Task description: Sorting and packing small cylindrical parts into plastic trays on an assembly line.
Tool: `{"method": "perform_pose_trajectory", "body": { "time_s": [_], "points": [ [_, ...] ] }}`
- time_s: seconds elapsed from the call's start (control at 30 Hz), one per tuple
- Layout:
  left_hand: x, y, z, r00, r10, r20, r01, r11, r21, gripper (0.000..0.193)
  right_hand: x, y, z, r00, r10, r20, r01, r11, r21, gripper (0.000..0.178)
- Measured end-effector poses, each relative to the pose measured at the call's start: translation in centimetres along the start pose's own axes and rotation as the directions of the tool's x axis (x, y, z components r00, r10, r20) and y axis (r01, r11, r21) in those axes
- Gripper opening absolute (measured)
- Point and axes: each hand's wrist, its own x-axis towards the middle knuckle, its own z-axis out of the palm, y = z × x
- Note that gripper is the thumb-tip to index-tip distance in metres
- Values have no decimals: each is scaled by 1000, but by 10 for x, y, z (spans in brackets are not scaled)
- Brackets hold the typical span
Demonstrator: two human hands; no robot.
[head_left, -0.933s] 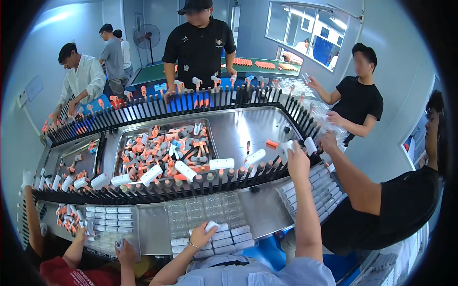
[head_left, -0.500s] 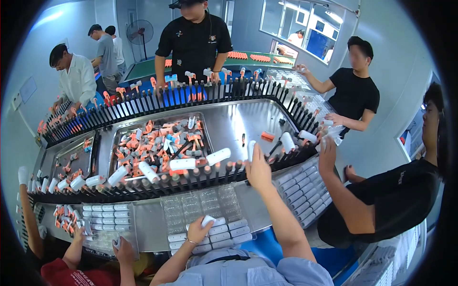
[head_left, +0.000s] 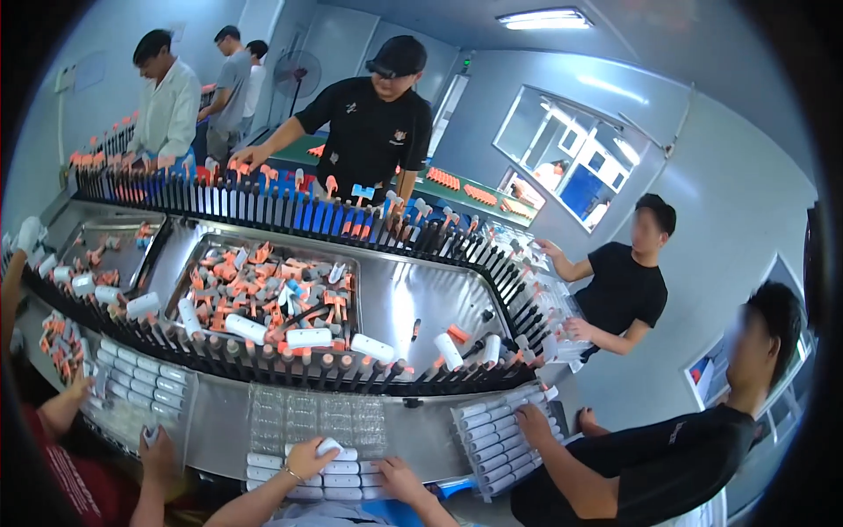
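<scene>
At the lower middle lies a clear plastic blister tray [head_left: 312, 417]. Its far cells show bare plastic; its near cells hold rows of white rounded cylinders [head_left: 342, 481]. My left hand [head_left: 303, 460] is closed around one white cylinder [head_left: 328, 446], lifted over the tray's filled rows. At the right end of those rows is my right hand [head_left: 402, 480], its fingers bent down onto a white cylinder there, partly hidden beneath them. Ahead, more white cylinders [head_left: 309, 337] sit tilted on a row of dark upright posts [head_left: 327, 364].
Beyond the posts, a metal tray [head_left: 358, 303] holds a heap of orange and grey parts [head_left: 263, 290]. Another filled blister tray [head_left: 500, 439] is by a co-worker in black at right. At left, a person in red handles another tray [head_left: 140, 386]. Other people stand across the bench.
My right hand has come back from the posts, where it gripped a white cylinder, to the tray. My left hand still holds its cylinder. The view has tilted and shifted.
</scene>
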Motion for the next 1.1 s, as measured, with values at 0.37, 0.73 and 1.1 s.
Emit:
{"method": "perform_pose_trajectory", "body": {
  "time_s": [0.37,0.73,1.1],
  "points": [
    [12,-1,15,1000,-18,5,18,997,-78,44,24,9,-29,988,-152,15,152,965,-212,33],
    [14,-14,20,1000,5,10,-4,998,-68,45,40,52,-234,777,61,-627,-225,956,-187,39],
    [11,-7,19,996,-74,57,79,992,-96,55,159,27,-218,942,-217,-256,171,967,-190,39]
  ]
}}
